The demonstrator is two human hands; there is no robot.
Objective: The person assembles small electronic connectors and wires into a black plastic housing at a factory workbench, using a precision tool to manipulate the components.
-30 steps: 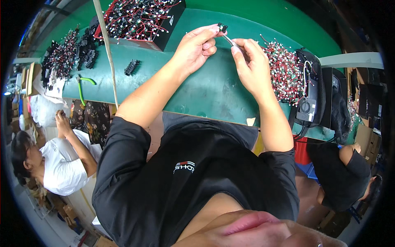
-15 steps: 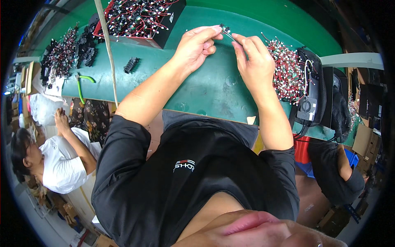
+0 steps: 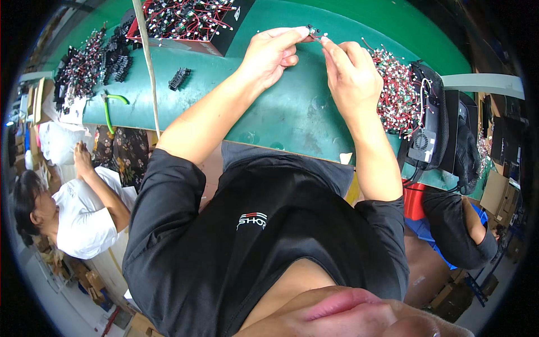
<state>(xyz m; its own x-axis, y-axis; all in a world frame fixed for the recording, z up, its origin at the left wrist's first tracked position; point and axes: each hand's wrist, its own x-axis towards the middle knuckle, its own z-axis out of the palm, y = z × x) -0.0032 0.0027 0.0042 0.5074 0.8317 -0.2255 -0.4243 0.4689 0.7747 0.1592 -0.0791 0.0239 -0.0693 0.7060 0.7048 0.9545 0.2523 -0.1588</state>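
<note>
Out over the green table (image 3: 281, 118), my left hand (image 3: 268, 56) pinches a small dark part with short wires (image 3: 313, 32) between thumb and forefinger. My right hand (image 3: 355, 73) is closed on the wire end of that same piece, its fingertips close beside the left ones. What exactly lies between the right fingertips is too small to make out. Just right of this hand lies a big heap of red and black wire leads with white plugs (image 3: 396, 92).
A red and black box (image 3: 231, 33) full of wire leads stands at the back left. Left of it lie a wire pile (image 3: 84, 70), green-handled pliers (image 3: 108, 109) and a black plastic strip (image 3: 179, 78). A cord (image 3: 149, 62) hangs there. A black bag (image 3: 429, 123) sits right. People sit on both sides.
My right hand has shifted slightly right, and its fingertips are higher at the wire end. My left hand keeps its pinch on the small part. The whole view has moved a little.
</note>
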